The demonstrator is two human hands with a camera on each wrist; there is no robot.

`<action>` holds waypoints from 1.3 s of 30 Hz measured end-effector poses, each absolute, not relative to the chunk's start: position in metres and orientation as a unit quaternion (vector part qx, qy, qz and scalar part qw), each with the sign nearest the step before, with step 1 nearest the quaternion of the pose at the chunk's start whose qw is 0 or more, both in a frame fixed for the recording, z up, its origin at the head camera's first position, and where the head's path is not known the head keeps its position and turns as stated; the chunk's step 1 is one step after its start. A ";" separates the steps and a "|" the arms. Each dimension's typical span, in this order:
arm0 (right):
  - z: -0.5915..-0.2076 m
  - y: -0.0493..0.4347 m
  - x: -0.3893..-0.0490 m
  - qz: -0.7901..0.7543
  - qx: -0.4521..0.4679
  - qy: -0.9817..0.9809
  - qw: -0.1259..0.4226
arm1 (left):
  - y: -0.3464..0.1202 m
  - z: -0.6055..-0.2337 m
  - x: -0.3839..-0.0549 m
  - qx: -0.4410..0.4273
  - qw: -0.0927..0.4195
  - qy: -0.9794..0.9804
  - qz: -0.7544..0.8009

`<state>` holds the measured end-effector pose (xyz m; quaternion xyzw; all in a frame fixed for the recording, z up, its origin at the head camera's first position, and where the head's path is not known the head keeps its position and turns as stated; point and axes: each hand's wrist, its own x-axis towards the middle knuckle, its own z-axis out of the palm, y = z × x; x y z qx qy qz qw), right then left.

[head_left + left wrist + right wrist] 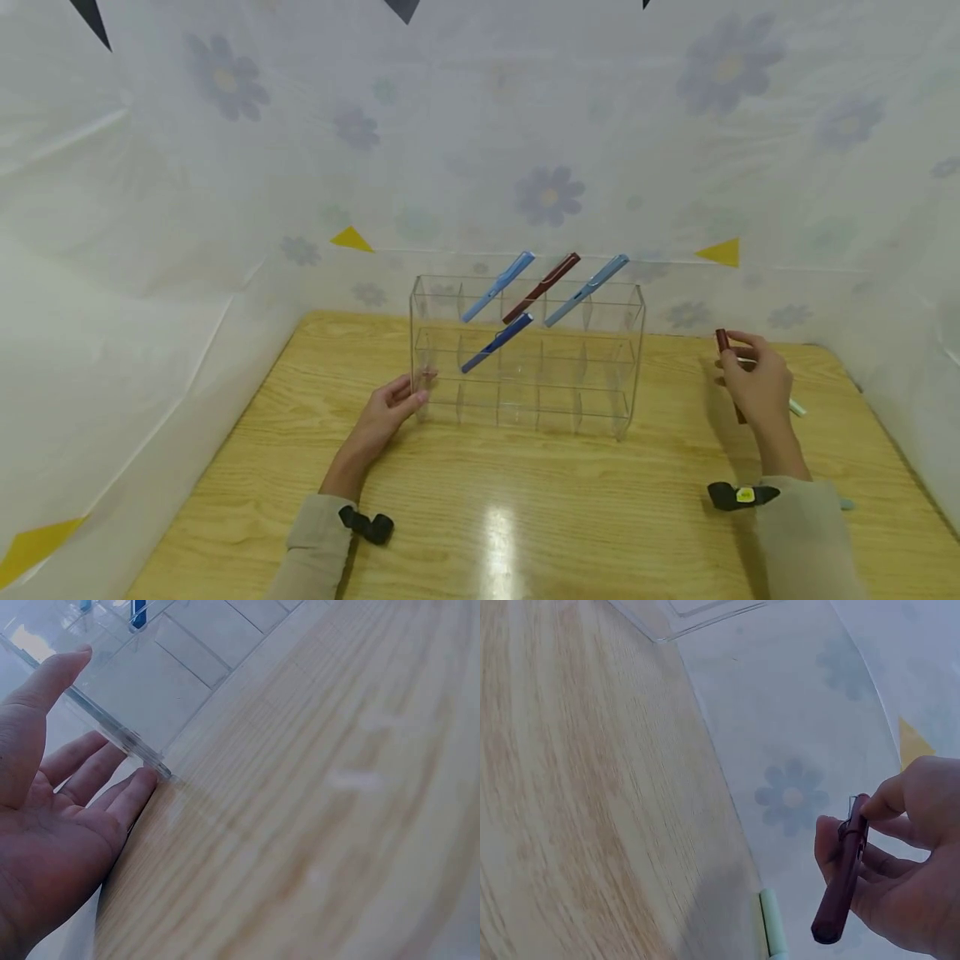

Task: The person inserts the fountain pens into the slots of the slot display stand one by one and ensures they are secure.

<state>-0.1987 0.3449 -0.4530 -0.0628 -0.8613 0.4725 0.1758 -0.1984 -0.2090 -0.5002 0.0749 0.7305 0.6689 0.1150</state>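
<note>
A clear acrylic pen rack [517,400] with several compartments stands on the table. Three pens slant across its top tier: a light blue pen [498,287], a dark red pen [542,289] and a grey-blue pen [587,291]. Lower down lies a dark blue pen [497,343]. At the rack's left side my left hand [390,410] rests its fingers against the panel edge, thumb extended and apart from the fingers in the left wrist view. Right of the rack, my right hand [757,383] pinches another dark red pen [844,874] by its clip end, held above the table.
A pale green pen [772,922] lies beneath the right hand, partly hidden by it in the head view. Near the right sleeve shows the tip of a teal object [847,504]. Flowered white sheeting [465,150] encloses the wooden table [585,508] at back and sides.
</note>
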 end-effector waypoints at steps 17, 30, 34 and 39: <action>-0.441 0.323 -0.180 0.524 -0.007 -0.827 0.204 | -0.211 -0.500 -0.195 0.095 0.104 0.719 0.680; -0.403 0.302 -0.170 0.540 -0.018 -0.788 0.295 | -0.209 -0.499 -0.195 0.105 0.102 0.724 0.674; -0.394 0.297 -0.166 0.604 -0.021 -0.739 0.297 | -0.209 -0.501 -0.196 0.111 0.101 0.722 0.676; -0.385 0.293 -0.163 0.688 0.001 -0.661 0.300 | -0.209 -0.500 -0.196 0.103 0.106 0.725 0.673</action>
